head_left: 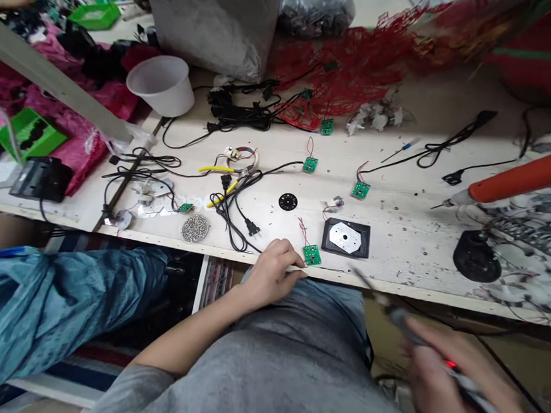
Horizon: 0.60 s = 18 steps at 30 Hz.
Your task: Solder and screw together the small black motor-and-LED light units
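A long, pale table [408, 266], speckled with small scraps, is stretching across the workspace. Near its front edge a small green circuit board [312, 255] is lying flat, its thin red wires [304, 230] reaching away from the person.

The left hand [278, 271] is resting at the edge just left of this board and is clearly the nearer one; its fingers are curling in with thumb and forefinger almost meeting at the board's near-left corner, but I cannot tell whether they are pinching anything. The right hand [453, 370], blurred, is closing around a soldering iron [393, 309] out beyond the edge, well apart from the board. The iron's long axis is slanting from lower right to upper left, so the board is lying to the left of the tip, with a gap between them.

Just right of the board, a black block [361, 253] is carrying a white plate [345, 236]. Farther out, a perforated black disc [288, 202] is lying beyond the left hand, and yellow-handled pliers [223, 192] are sitting among black cords. Towards the back, a white tub [161, 85] is standing at the left and a tangle of red wire [342, 66] is spreading across the middle.
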Motion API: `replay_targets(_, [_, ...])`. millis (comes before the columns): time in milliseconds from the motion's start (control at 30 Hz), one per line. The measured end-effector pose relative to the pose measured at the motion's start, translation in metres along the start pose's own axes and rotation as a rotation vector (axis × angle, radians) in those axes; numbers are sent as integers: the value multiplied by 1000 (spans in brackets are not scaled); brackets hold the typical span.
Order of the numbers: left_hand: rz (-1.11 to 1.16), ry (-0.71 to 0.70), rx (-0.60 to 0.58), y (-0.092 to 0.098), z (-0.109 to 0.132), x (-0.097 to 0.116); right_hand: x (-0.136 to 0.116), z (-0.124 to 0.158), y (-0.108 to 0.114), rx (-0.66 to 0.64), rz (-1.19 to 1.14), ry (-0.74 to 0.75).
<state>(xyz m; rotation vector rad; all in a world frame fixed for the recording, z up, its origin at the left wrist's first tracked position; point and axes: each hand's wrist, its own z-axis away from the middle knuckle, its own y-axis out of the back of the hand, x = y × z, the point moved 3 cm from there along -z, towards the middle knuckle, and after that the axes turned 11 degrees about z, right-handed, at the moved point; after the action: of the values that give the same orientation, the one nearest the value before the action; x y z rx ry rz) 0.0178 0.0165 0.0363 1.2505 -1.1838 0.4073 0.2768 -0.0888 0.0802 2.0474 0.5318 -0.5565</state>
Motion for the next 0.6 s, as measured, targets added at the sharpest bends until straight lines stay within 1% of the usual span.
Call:
replay_targets(33, [13, -3, 4, 0, -1, -1, -17, -1, -11, -84, -25, 80])
replay_targets(67, [28, -6, 2, 1, -2, 0, -28, -2, -20, -120, -66, 130])
replay_targets(133, [46, -12, 3, 7, -7, 1, -37, -4, -33, -158, -113, 164])
replay_targets(267, [-62, 0, 41, 22, -23, -2, -32, -2, -41, -132, -100, 179])
replay_targets(400, [-177, -4, 26, 27, -33, -8, -33, 1, -40, -124, -93, 177])
replay_targets(467, [-201, -43, 63, 27, -30, -6, -34, 2, -39, -113, -94, 167])
replay_targets(533, [-199, -87, 96, 25, -22, 1, -33, 4, -39, -105, -97, 152])
replay_targets(600, [-185, -120, 81, 20, -13, 8, -31, 6, -40, -126, -98, 150])
